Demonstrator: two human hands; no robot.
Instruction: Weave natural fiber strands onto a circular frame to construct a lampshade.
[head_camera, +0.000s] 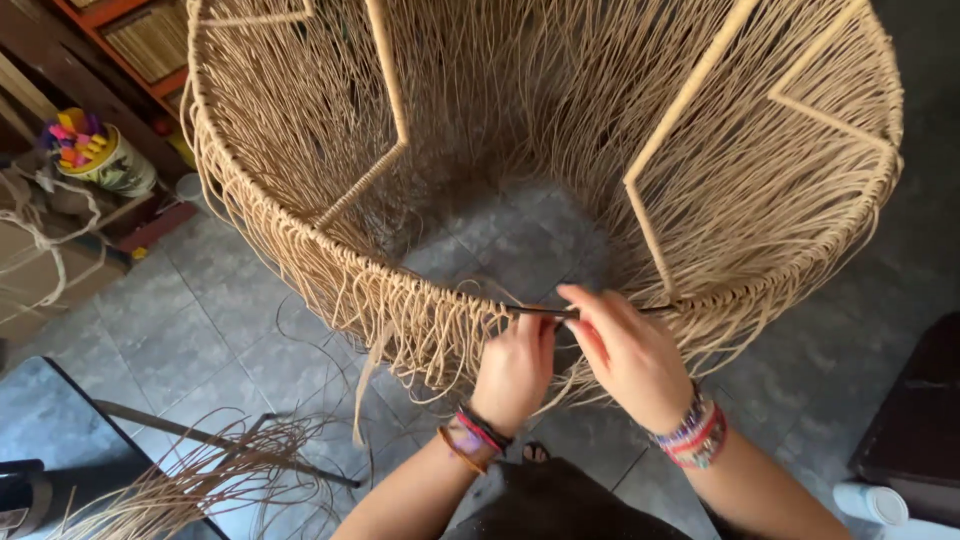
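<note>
A large round woven frame of tan cord fills the view from nine o'clock round to three, its near rim at six o'clock. There the left hand is curled shut around the rim and loose strands, while the right hand pinches a thin dark tool lying along the rim, fingers closed on it. The cord looks light, pliant and a little springy, likely to slip unless gripped close to the rim; the wrapped frame bars seem stiff and would bear a firm hold. Loose cut strands lie at seven o'clock on the grey tiled floor. At ten o'clock a pot of coloured pieces stands on wooden shelving.
</note>
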